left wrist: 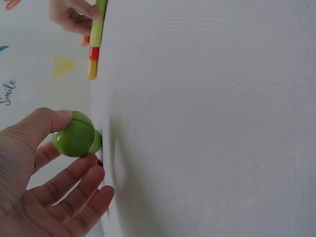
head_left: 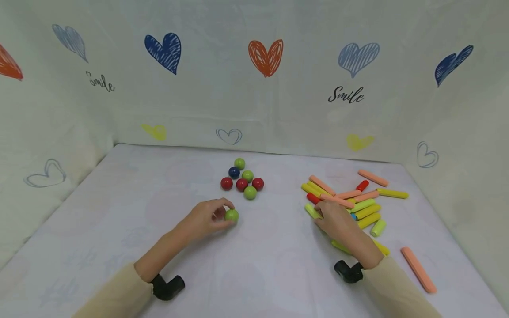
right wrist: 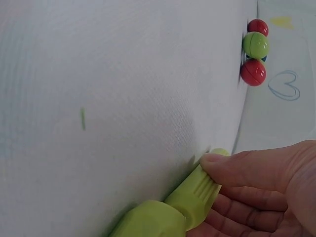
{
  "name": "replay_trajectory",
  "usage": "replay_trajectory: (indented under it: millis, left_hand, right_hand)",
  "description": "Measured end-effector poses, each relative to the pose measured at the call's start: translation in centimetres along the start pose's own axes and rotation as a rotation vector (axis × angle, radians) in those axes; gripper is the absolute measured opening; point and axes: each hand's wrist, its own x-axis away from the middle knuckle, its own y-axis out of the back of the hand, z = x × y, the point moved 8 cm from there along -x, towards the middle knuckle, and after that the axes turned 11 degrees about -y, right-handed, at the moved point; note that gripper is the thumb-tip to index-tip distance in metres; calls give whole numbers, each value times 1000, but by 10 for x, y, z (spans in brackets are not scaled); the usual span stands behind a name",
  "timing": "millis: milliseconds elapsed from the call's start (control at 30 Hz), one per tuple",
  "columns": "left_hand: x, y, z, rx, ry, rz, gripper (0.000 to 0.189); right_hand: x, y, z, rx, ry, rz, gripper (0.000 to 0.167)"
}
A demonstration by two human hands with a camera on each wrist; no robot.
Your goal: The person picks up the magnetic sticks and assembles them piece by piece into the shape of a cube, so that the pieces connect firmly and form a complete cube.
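Just behind our two hands come beige sleeves (head_left: 119, 291), with a black device (head_left: 171, 288) below each wrist. To the right of our right forearm, one salmon stick (head_left: 418, 269) lies apart from the others. With our left hand (head_left: 204, 215) we pinch a green ball (head_left: 232, 215) between thumb and fingers, the remaining fingers loosely bent; we cannot tell whether the ball touches the white table (head_left: 274, 274). With our right hand (head_left: 338, 218) we pinch a light green stick (head_left: 313, 211), thumb against its ribbed side, and just beside it a second green stick (right wrist: 150, 222) shows in the right wrist view. Around that hand and beyond its knuckles we see a loose pile of yellow, salmon, red and light green sticks (head_left: 367, 211). Ahead of our left hand and slightly to its right sit three green, three red and one dark blue balls (head_left: 241, 184), close together. Farthest beyond both hands, we face a pale cloth (head_left: 302, 101) printed with hearts (head_left: 266, 58) and "Smile".
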Motion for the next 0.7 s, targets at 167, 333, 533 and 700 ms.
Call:
replay_trajectory:
  millis: [167,333,533,700]
  left_hand:
    - [2,-5,3,-16,24,11,30]
    - [2,-10,6,-32,57,22,30]
    - [0,-13,6,-22,71,28,30]
    - [-1,-13,4,-14,59,24,29]
  right_hand:
    - [0,0,0,-4,-1,-1,29]
    - [0,-1,0,-10,-4,0,29]
    - [1,-1,-1,-32,-15,-6,30]
    - [3,-1,-1,-53,-16,-7,28]
